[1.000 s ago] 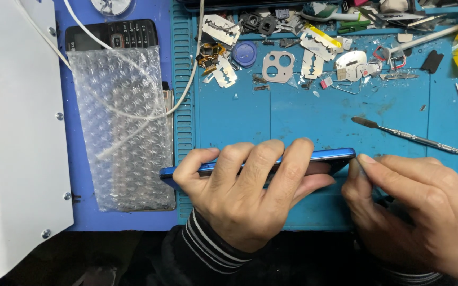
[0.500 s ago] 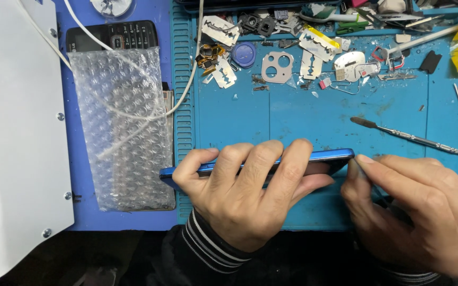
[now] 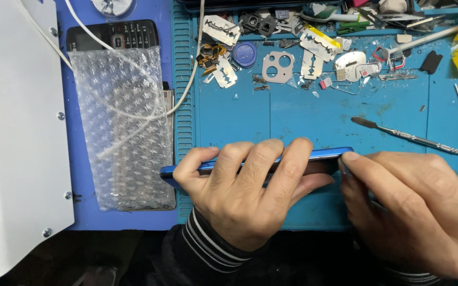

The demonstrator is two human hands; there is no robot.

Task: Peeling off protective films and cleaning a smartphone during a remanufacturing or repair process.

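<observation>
— Near the front edge of the teal mat [image 3: 314,122] on our bench, we log a blue phone [image 3: 324,154] standing on its long edge. Our left hand [image 3: 245,196] wraps over it from behind, four fingers draped across the top rim, grip closed on the phone.

— And the right?

— Our right hand [image 3: 414,206] sits at the phone's right end, fingertip pressed to the corner. We cannot tell whether anything is pinched there; the fingers hide it.

— Surroundings?

— Just beyond the right hand lies a thin metal spudger [image 3: 409,136], apart from it. Along the far edge we note scattered small parts: a grey camera-cutout plate [image 3: 278,66], a round blue cap [image 3: 244,54]. Left of the mat, a bubble-wrap sheet [image 3: 120,127] lies over a dark keypad phone [image 3: 112,36], with a white cable [image 3: 186,85] trailing across. A white panel [image 3: 11,137] fills the far left.
</observation>
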